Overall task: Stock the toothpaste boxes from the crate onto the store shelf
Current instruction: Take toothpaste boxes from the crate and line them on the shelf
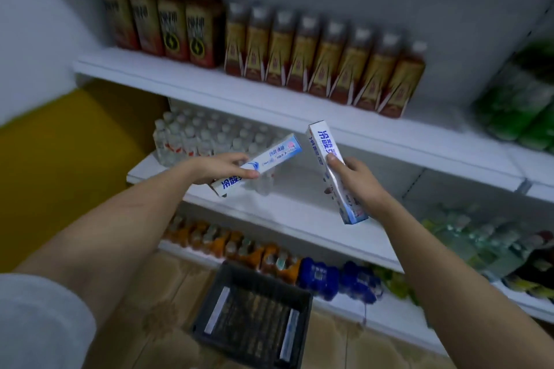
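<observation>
At centre frame, my left hand (223, 166) grips one toothpaste box (260, 163) near its lower end, thumb on top and fingers curled beneath, the box slanting up toward the right. Just right of it my right hand (355, 178) holds a second toothpaste box (332, 171) nearly upright, fingers wrapped round its middle; the two boxes' upper ends come near each other but stay apart. Both hang in front of the white middle shelf (269, 207), whose left part carries a shrink-wrapped pack of clear bottles (204, 141).

At lower centre, the dark crate (254, 314) sits on the tiled floor (159, 293) with two more pale boxes (217, 310) lying inside, one along each side wall.

Across the upper frame, a higher shelf (209, 81) bears a row of brown drink bottles (314, 60). Along the bottom shelf stand orange-labelled bottles (239, 246) and blue packs (338, 278). Green packages (521, 105) blur at the right edge; a yellow surface (69, 144) fills the left.
</observation>
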